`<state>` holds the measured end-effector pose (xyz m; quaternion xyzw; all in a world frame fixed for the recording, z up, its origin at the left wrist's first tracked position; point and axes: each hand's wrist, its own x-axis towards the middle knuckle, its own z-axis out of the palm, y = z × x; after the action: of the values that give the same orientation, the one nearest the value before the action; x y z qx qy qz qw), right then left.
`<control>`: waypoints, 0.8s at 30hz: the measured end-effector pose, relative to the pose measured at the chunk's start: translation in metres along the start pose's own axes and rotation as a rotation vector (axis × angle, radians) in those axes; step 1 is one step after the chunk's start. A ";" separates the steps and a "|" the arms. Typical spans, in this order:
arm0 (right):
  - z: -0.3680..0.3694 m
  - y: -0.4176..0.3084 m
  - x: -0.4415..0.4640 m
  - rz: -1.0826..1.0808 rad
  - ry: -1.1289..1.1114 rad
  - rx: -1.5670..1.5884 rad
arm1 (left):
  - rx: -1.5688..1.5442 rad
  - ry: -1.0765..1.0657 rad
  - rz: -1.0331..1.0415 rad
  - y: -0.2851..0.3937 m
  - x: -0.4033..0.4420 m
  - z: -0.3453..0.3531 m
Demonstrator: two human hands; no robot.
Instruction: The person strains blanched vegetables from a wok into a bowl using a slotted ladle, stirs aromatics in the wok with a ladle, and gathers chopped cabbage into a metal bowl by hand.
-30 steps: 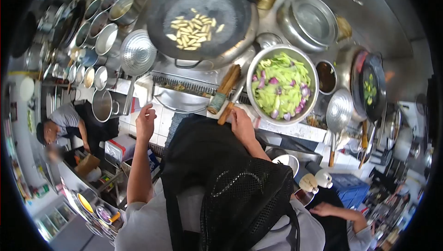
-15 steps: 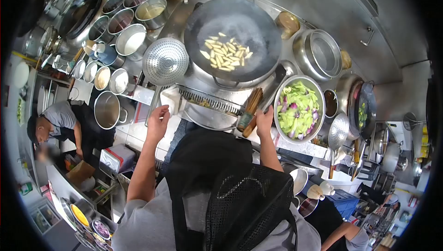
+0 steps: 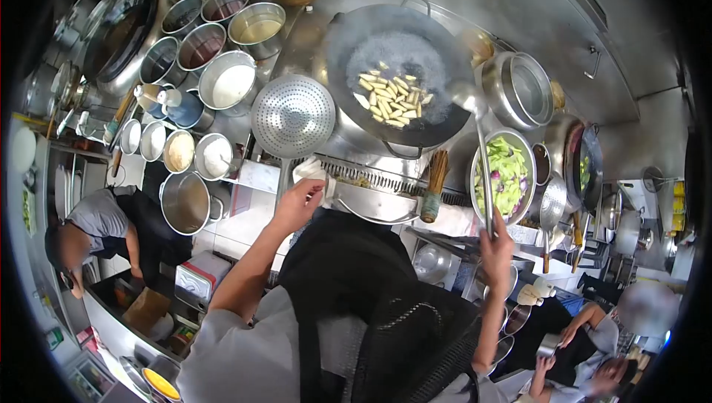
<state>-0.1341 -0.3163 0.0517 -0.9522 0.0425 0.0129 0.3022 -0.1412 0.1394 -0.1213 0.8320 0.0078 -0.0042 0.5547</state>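
Observation:
My right hand (image 3: 495,243) is wrapped round the handle of a long metal ladle (image 3: 485,162). The ladle's bowl is over the right rim of a large dark wok (image 3: 437,40), and its shaft crosses above a metal basin (image 3: 535,180) of green vegetable slices (image 3: 512,166) with purple onion pieces. Pale yellow cut pieces (image 3: 393,99) lie in the wok, with some haze over them. My left hand (image 3: 299,204) is at the stove's front edge, fingers curled at the near edge of a white cloth (image 3: 308,169); their grip is partly hidden.
A perforated strainer (image 3: 293,116) rests left of the wok. A bamboo brush (image 3: 435,188) lies on the front ledge. Metal pots of sauces and powders (image 3: 228,80) crowd the left. Stacked metal pots (image 3: 512,84) stand right. Co-workers (image 3: 111,217) are at left and lower right.
My right hand has raised the ladle and drawn its handle back toward me and to the right. My left hand has come up to the cloth. The view has shifted.

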 end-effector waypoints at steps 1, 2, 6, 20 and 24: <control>-0.020 -0.006 -0.012 -0.053 -0.031 -0.085 | 0.000 -0.007 0.002 -0.001 0.004 0.002; -0.036 -0.014 -0.019 -0.107 -0.062 -0.170 | -0.027 -0.029 0.023 -0.002 0.009 0.005; -0.065 -0.050 -0.024 0.071 -0.323 -0.310 | -0.066 -0.128 0.105 0.002 0.029 0.025; 0.109 0.033 0.126 -0.314 0.000 0.014 | -0.001 -0.161 0.101 0.061 -0.007 0.072; 0.105 0.021 0.173 -0.175 -0.083 0.134 | -0.018 -0.003 0.023 0.062 -0.026 0.083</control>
<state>0.0362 -0.2851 -0.0545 -0.9285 -0.0527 0.0228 0.3668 -0.1657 0.0383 -0.0955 0.8270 -0.0028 0.0010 0.5622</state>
